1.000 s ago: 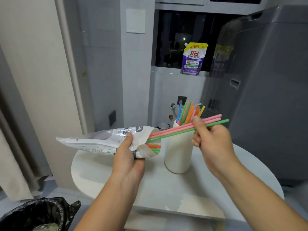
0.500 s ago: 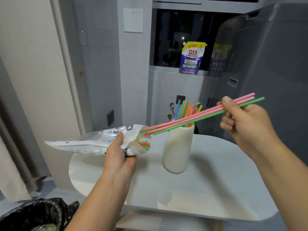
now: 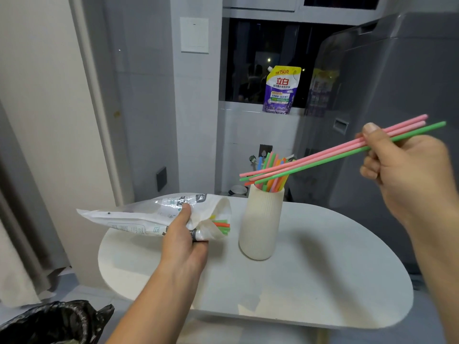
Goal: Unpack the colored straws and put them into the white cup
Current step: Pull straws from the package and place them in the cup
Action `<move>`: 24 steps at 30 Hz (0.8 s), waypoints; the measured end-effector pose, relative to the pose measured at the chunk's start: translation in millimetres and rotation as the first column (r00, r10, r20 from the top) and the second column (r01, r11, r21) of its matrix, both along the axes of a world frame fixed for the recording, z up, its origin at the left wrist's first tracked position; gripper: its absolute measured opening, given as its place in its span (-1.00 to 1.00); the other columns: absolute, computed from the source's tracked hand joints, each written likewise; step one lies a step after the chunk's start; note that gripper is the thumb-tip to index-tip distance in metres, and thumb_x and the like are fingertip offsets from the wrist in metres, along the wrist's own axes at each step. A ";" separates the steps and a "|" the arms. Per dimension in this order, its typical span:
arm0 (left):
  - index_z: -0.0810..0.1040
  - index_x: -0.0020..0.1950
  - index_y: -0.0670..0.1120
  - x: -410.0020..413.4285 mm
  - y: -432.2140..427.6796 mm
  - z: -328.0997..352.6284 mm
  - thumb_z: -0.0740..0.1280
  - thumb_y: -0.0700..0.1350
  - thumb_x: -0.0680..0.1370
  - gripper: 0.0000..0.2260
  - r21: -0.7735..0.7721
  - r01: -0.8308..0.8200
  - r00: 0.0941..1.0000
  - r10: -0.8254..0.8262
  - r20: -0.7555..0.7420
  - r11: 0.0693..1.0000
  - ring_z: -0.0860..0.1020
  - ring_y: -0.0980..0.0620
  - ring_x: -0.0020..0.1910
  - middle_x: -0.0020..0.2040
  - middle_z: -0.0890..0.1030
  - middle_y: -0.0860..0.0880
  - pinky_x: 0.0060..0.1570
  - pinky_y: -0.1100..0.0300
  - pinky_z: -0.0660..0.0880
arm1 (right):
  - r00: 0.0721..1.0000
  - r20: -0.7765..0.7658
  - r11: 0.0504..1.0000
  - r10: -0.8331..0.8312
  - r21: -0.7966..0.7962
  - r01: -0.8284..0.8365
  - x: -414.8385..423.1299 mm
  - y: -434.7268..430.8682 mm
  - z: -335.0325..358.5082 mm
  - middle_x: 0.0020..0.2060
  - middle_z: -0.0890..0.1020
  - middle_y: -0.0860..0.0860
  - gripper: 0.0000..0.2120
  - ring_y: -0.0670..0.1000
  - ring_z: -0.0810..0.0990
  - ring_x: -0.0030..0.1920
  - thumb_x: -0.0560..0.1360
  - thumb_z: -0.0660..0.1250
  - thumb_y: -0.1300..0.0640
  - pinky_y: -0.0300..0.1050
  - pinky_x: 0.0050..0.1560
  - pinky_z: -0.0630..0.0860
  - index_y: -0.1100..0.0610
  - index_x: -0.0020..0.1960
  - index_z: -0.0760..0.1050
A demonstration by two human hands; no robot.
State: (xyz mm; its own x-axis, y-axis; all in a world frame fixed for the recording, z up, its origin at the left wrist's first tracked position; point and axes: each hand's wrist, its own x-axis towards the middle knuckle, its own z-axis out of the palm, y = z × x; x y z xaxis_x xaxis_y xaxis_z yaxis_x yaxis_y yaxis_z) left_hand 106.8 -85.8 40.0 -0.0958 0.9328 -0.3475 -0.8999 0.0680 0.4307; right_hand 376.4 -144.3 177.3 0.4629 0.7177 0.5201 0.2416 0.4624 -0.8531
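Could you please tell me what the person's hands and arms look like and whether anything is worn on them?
Both are bare: the left hand and the right hand wear no gloves, and no rings show on the visible fingers. The forearms carry no sleeves, watch or bracelet within the frame. The right thumbnail is short, unpainted.

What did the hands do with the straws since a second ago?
The right hand pulled the pink and green straws up and rightward, clear out of the bag; their free ends now show near the white cup. The left hand kept gripping the bag, with straws left inside. The cup stayed on the table.
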 end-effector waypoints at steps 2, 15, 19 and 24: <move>0.54 0.46 -0.17 1.9 -1.4 -0.2 0.37 -0.14 0.68 -0.65 0.006 0.000 1.000 0.000 0.003 1.000 0.71 0.02 0.01 0.20 0.72 -0.07 -0.32 0.19 0.69 | 1.000 0.015 1.000 -0.020 -0.003 0.020 3.1 -0.5 0.8 -0.40 0.38 0.03 -0.75 -0.03 0.33 -0.41 0.57 0.38 -0.03 -0.19 -0.37 0.38 0.13 -0.14 0.65; 0.54 0.48 -0.15 15.5 -8.1 -3.7 0.37 -0.17 0.67 -0.64 0.002 0.016 1.000 -0.016 -0.020 1.000 0.70 0.03 0.03 0.33 0.69 -0.11 -0.31 0.17 0.70 | 0.978 0.123 0.981 -0.166 -0.078 0.176 18.8 -8.3 24.8 -0.39 0.45 0.04 -0.71 0.01 0.41 -0.40 0.53 0.41 -0.09 -0.05 -0.27 0.47 0.14 -0.15 0.62; 0.54 0.48 -0.15 17.0 -8.4 -2.6 0.36 -0.17 0.68 -0.64 0.011 0.030 0.999 -0.030 -0.018 0.999 0.70 0.04 -0.01 0.32 0.69 -0.11 -0.32 0.17 0.70 | 0.967 0.186 0.972 -0.176 -0.121 0.200 13.9 -2.5 38.6 -0.38 0.42 0.08 -0.69 0.03 0.38 -0.38 0.55 0.40 -0.03 -0.01 -0.25 0.47 0.25 -0.06 0.63; 0.53 0.49 -0.15 17.6 -8.5 -3.7 0.36 -0.16 0.67 -0.63 0.035 0.035 0.999 -0.034 -0.021 0.999 0.69 0.03 0.02 0.33 0.67 -0.11 -0.10 0.09 0.71 | 0.957 0.253 0.972 -0.139 -0.150 0.181 12.3 10.1 54.8 -0.41 0.41 0.06 -0.62 0.03 0.38 -0.42 0.55 0.40 -0.01 -0.06 -0.30 0.43 0.36 0.01 0.60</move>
State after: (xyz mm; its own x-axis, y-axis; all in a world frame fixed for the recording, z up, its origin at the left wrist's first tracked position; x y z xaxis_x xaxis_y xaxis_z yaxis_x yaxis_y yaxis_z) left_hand 124.4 -94.3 36.3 -0.0702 0.9474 -0.3123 -0.8883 0.0831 0.4516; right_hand 388.6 -134.1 232.0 0.4558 0.7318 0.5067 0.5068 0.2546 -0.8236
